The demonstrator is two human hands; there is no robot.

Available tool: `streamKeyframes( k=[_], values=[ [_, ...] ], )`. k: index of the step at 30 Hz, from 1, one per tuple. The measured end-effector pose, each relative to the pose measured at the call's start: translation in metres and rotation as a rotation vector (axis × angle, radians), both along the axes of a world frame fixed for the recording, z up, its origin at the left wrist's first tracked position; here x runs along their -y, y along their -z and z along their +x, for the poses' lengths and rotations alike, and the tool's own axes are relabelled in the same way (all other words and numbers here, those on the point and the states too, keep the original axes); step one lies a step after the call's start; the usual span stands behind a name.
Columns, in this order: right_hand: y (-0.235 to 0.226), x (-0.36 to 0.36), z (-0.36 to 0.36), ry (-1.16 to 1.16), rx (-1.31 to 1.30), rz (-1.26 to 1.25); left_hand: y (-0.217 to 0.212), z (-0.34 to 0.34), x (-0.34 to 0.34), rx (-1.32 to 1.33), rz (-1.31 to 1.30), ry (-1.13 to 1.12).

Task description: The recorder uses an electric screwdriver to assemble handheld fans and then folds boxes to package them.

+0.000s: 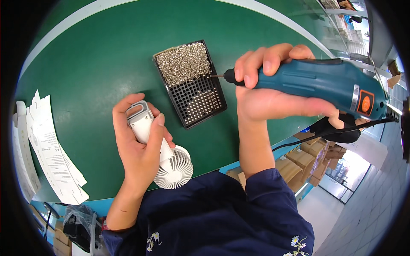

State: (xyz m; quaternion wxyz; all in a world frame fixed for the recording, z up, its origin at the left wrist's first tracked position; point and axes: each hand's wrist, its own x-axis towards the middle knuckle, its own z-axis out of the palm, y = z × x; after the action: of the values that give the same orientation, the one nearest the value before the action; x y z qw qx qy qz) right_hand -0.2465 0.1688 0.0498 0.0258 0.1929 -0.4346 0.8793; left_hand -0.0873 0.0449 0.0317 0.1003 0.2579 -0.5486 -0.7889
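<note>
My left hand [143,149] is wrapped round the white handle of a small handheld fan [174,171], whose round slatted head points toward me. The fan's handle end has a loop and small screws showing. My right hand [273,85] grips a teal electric screwdriver [316,83], held level with its thin bit pointing left. The bit's tip is over the right edge of a black screw tray [183,99]; whether it touches a screw I cannot tell. Loose silver screws [183,63] are heaped in the tray's far part, and several stand in holes at its near part.
The tray rests on a green table mat [106,55]. Printed white sheets [55,149] lie at the left edge. A black cord [324,135] hangs from the screwdriver's rear. Cardboard boxes [301,164] stand beyond the table at the right, and a plastic bag [81,226] is at lower left.
</note>
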Motion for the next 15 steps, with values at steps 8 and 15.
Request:
streamKeyframes(
  k=[8,15],
  values=[
    [-0.017,-0.01,0.005,-0.119,-0.206,0.039,0.002,0.003,0.0,0.023,0.027,0.009],
    [-0.043,0.008,0.048,-0.486,-0.282,0.046,0.004,-0.001,-0.001,0.026,0.031,0.032]
  ],
)
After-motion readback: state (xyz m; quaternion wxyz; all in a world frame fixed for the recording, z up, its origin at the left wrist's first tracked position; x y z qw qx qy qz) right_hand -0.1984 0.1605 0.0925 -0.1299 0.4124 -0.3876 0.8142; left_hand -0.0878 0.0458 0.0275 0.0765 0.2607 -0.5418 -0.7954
